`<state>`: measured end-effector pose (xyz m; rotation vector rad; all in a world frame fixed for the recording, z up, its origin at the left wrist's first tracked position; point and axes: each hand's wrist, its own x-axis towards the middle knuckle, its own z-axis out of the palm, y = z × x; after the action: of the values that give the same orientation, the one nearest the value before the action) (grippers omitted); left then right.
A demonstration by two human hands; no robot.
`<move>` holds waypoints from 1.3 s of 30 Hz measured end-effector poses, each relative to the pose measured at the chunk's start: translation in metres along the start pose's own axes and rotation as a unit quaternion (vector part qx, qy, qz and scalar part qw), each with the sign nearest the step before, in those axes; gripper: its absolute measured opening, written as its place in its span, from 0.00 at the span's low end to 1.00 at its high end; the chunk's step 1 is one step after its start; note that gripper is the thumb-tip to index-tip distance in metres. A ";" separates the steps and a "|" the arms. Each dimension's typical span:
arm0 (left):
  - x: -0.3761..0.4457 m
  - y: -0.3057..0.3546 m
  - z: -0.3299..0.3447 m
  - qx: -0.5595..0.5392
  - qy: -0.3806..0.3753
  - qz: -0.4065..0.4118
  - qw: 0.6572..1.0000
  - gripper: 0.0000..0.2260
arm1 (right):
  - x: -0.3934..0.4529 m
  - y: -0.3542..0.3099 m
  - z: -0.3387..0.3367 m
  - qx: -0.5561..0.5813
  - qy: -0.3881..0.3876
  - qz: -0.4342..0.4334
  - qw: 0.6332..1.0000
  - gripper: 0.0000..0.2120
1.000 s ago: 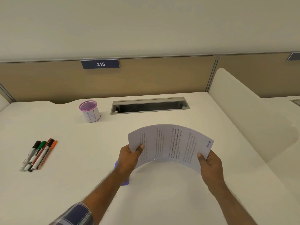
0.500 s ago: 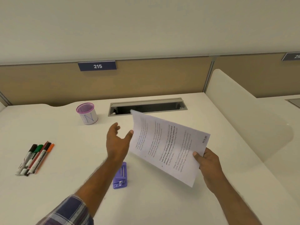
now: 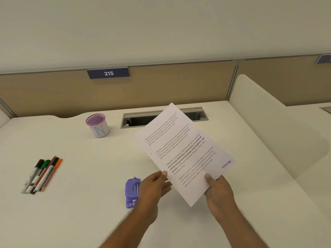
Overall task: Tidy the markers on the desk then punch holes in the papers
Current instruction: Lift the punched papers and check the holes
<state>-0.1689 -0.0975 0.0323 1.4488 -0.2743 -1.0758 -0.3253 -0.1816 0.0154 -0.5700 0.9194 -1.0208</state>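
Right hand: we gripped the lower right corner of the papers, thumb pressed on the printed face, fingers tucked behind.
Left hand: half a second earlier we had it raised and free of the sheet, fingers spread; now it had dropped and come back, thumb tip on the lower left edge, fingers extended under the sheet. We could not tell whether it gripped or only steadied.
Papers: lifted above the desk between both hands and turned on a slant, far corner over the cable slot, a "RECEIVED" stamp near the right edge. A second ago we held them bowed, one hand at each end.
Hole punch: purple, flat on the desk just left of our left wrist, untouched. It was mostly hidden a second ago.
Markers: a bundle lying side by side at the desk's left, well apart from the hands, where they lay before.
Pen cup: pink-rimmed mesh, upright near the back, left of the slot.
Partition sign: it read "215".
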 end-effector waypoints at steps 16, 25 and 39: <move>0.018 0.020 0.012 0.086 0.072 0.070 0.991 0.08 | 0.018 -0.021 -0.029 0.023 -0.008 -0.001 1.000 0.18; 0.051 0.021 0.048 0.117 0.008 0.030 0.993 0.07 | 0.057 -0.076 -0.069 -0.209 0.012 -0.023 0.978 0.07; 0.123 -0.004 0.177 0.187 -0.004 -0.012 0.982 0.09 | 0.161 -0.133 -0.116 -0.404 0.145 -0.080 0.900 0.11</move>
<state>-0.2341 -0.3019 0.0072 1.7852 -0.4845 -1.0885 -0.4516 -0.3836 -0.0024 -1.2221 1.6004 -0.8508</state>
